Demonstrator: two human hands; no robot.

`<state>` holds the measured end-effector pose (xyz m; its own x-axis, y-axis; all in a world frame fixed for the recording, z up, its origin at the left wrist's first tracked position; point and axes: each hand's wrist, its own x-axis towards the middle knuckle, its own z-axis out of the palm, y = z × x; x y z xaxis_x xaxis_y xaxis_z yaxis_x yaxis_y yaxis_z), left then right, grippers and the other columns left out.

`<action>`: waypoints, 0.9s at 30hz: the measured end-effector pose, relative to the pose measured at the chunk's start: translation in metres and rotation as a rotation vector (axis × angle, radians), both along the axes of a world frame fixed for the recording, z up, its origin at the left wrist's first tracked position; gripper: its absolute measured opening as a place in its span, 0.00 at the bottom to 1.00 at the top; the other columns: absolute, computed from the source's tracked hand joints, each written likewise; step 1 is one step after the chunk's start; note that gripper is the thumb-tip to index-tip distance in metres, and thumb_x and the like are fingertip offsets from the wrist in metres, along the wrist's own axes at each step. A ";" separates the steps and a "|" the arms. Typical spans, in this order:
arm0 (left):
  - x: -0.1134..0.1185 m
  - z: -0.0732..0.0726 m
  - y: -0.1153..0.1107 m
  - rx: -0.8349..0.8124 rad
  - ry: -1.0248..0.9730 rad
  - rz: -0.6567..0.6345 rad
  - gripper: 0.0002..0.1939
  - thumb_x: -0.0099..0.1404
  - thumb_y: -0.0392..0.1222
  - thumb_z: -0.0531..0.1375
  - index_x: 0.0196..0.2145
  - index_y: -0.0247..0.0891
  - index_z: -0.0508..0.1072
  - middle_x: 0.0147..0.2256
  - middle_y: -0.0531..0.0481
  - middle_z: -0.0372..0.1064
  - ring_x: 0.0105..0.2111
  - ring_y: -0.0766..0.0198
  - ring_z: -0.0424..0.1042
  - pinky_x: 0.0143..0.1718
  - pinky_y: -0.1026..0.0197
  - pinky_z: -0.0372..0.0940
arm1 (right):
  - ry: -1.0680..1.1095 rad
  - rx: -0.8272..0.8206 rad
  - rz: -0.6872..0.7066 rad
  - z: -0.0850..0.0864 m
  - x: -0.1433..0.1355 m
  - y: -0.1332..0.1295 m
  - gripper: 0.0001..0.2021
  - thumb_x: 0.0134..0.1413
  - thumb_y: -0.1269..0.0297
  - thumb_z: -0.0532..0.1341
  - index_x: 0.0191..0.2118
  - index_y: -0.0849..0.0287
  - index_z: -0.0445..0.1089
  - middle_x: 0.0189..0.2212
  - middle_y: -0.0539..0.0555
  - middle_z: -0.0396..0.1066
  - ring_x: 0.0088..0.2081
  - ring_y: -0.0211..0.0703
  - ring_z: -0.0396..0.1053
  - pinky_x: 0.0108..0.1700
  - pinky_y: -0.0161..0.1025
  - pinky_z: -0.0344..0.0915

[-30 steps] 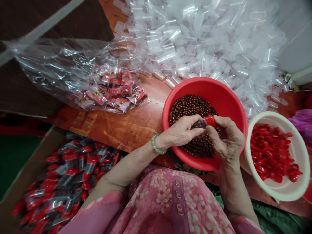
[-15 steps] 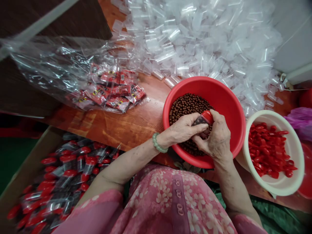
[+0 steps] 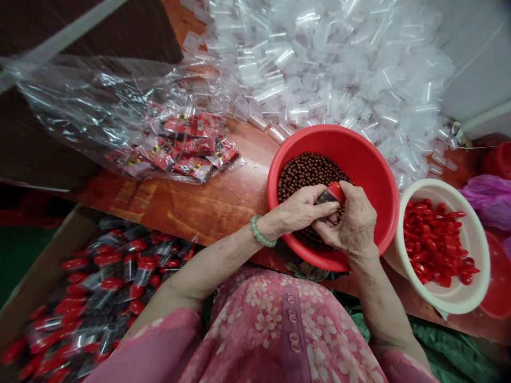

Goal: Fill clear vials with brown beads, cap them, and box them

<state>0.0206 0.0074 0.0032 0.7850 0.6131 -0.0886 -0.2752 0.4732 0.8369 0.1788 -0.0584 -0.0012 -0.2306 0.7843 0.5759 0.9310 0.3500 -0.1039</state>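
Observation:
Over the red bowl (image 3: 333, 137), my left hand (image 3: 301, 210) grips a clear container (image 3: 328, 197) with dark balls inside. My right hand (image 3: 351, 218) closes on the container's red cap (image 3: 336, 190). The cap sits on the container's upper right end, which tilts up. Below my hands, many brown balls (image 3: 309, 171) fill the bowl's left side. My fingertips partly hide the container.
A white bowl (image 3: 403, 239) of red caps (image 3: 433, 244) stands at the right. Clear empty containers (image 3: 319, 64) are heaped behind. Red packets (image 3: 195, 146) lie in a plastic bag at the left. Below it, a carton holds capped containers (image 3: 107, 284).
The right thumb and fingers have shifted slightly left around the capped end. The view has moved a little, and the container is still between both hands.

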 end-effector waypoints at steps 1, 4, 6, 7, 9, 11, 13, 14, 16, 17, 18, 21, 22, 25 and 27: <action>0.000 0.000 0.000 -0.011 -0.003 0.007 0.26 0.57 0.58 0.73 0.33 0.34 0.69 0.28 0.54 0.70 0.28 0.71 0.69 0.34 0.65 0.67 | 0.003 -0.014 0.001 0.001 -0.001 0.000 0.39 0.53 0.54 0.63 0.68 0.59 0.52 0.47 0.63 0.70 0.44 0.57 0.70 0.44 0.53 0.72; 0.002 0.000 -0.001 -0.045 0.027 0.043 0.25 0.58 0.58 0.72 0.35 0.35 0.69 0.29 0.54 0.68 0.29 0.70 0.69 0.34 0.64 0.68 | -0.009 -0.068 -0.009 0.004 -0.005 0.001 0.41 0.55 0.56 0.62 0.71 0.60 0.48 0.54 0.67 0.68 0.52 0.61 0.69 0.50 0.57 0.73; 0.003 0.000 -0.001 -0.032 0.072 0.072 0.24 0.60 0.58 0.71 0.36 0.35 0.68 0.31 0.54 0.68 0.30 0.70 0.69 0.34 0.63 0.67 | -0.030 -0.081 -0.021 0.005 -0.008 0.002 0.42 0.56 0.55 0.62 0.72 0.63 0.47 0.58 0.71 0.65 0.57 0.65 0.67 0.54 0.62 0.70; 0.003 0.000 -0.001 -0.005 0.092 0.085 0.24 0.60 0.58 0.70 0.35 0.35 0.68 0.32 0.53 0.68 0.31 0.69 0.69 0.35 0.63 0.67 | -0.041 -0.075 -0.029 0.006 -0.009 0.002 0.42 0.56 0.55 0.62 0.72 0.64 0.48 0.59 0.72 0.65 0.58 0.66 0.66 0.55 0.62 0.70; 0.003 0.000 0.000 0.080 0.118 0.101 0.22 0.61 0.57 0.69 0.35 0.35 0.69 0.33 0.52 0.69 0.34 0.68 0.68 0.39 0.62 0.66 | -0.057 -0.061 -0.048 0.006 -0.012 0.001 0.40 0.56 0.57 0.61 0.71 0.64 0.50 0.58 0.71 0.66 0.56 0.65 0.67 0.55 0.62 0.70; 0.003 0.000 0.001 0.156 0.132 0.112 0.22 0.61 0.56 0.69 0.35 0.34 0.70 0.34 0.52 0.69 0.36 0.67 0.66 0.41 0.61 0.64 | -0.061 -0.054 -0.062 0.006 -0.013 0.001 0.38 0.55 0.60 0.61 0.70 0.63 0.52 0.54 0.69 0.68 0.53 0.62 0.69 0.53 0.60 0.71; 0.004 -0.001 0.001 0.186 0.135 0.099 0.21 0.62 0.56 0.68 0.35 0.35 0.70 0.34 0.52 0.68 0.35 0.66 0.65 0.41 0.60 0.64 | -0.054 -0.053 -0.063 0.006 -0.013 0.001 0.36 0.55 0.60 0.60 0.69 0.62 0.54 0.52 0.67 0.70 0.51 0.60 0.70 0.51 0.58 0.72; 0.004 -0.002 0.001 0.188 0.136 0.085 0.21 0.62 0.56 0.68 0.35 0.35 0.70 0.33 0.51 0.68 0.35 0.65 0.65 0.40 0.60 0.64 | -0.048 -0.054 -0.058 0.006 -0.013 0.001 0.35 0.55 0.60 0.60 0.68 0.61 0.55 0.51 0.67 0.70 0.50 0.60 0.70 0.50 0.58 0.72; 0.005 -0.004 0.001 0.187 0.142 0.054 0.20 0.64 0.57 0.66 0.35 0.37 0.68 0.33 0.51 0.68 0.34 0.64 0.65 0.39 0.60 0.64 | -0.044 -0.046 -0.036 0.006 -0.011 0.002 0.33 0.56 0.58 0.60 0.66 0.62 0.57 0.49 0.66 0.71 0.48 0.60 0.69 0.49 0.57 0.72; 0.005 -0.005 0.000 0.191 0.149 0.044 0.20 0.64 0.56 0.66 0.35 0.37 0.68 0.33 0.51 0.68 0.35 0.63 0.65 0.38 0.59 0.64 | -0.044 -0.037 -0.021 0.006 -0.009 0.002 0.33 0.56 0.56 0.60 0.66 0.62 0.57 0.49 0.66 0.71 0.48 0.60 0.69 0.48 0.56 0.71; 0.005 -0.006 0.000 0.197 0.157 0.042 0.19 0.64 0.56 0.66 0.35 0.37 0.68 0.33 0.50 0.68 0.35 0.63 0.65 0.38 0.59 0.64 | -0.044 -0.026 -0.005 0.006 -0.008 0.003 0.33 0.56 0.55 0.61 0.65 0.62 0.58 0.48 0.66 0.71 0.47 0.59 0.69 0.48 0.56 0.71; 0.004 -0.005 -0.001 0.217 0.168 0.050 0.19 0.64 0.55 0.66 0.37 0.37 0.68 0.34 0.51 0.67 0.35 0.64 0.64 0.38 0.60 0.64 | -0.048 0.010 0.030 0.007 -0.006 0.004 0.33 0.56 0.54 0.61 0.65 0.62 0.58 0.47 0.65 0.71 0.46 0.58 0.69 0.46 0.54 0.71; 0.004 -0.004 -0.002 0.218 0.169 0.046 0.19 0.65 0.55 0.66 0.37 0.37 0.68 0.34 0.51 0.66 0.35 0.64 0.63 0.38 0.60 0.64 | -0.051 0.016 0.029 0.008 -0.006 0.004 0.33 0.56 0.54 0.61 0.65 0.61 0.58 0.46 0.65 0.72 0.45 0.57 0.69 0.46 0.53 0.71; 0.003 -0.002 -0.003 0.214 0.171 0.029 0.18 0.66 0.55 0.64 0.37 0.37 0.67 0.34 0.52 0.66 0.35 0.64 0.64 0.39 0.60 0.64 | -0.071 0.031 0.017 0.009 -0.007 0.004 0.31 0.57 0.54 0.61 0.63 0.62 0.60 0.45 0.64 0.72 0.44 0.56 0.69 0.44 0.51 0.71; 0.003 -0.001 -0.003 0.220 0.186 0.026 0.17 0.68 0.54 0.62 0.37 0.37 0.66 0.34 0.52 0.65 0.35 0.64 0.65 0.39 0.60 0.65 | -0.081 0.032 0.016 0.010 -0.007 0.004 0.30 0.56 0.54 0.62 0.61 0.63 0.62 0.44 0.64 0.73 0.43 0.56 0.70 0.45 0.50 0.72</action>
<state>0.0232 0.0046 0.0019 0.7512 0.6536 -0.0924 -0.1172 0.2698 0.9558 0.1718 -0.0543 0.0086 -0.2896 0.7618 0.5795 0.9301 0.3669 -0.0175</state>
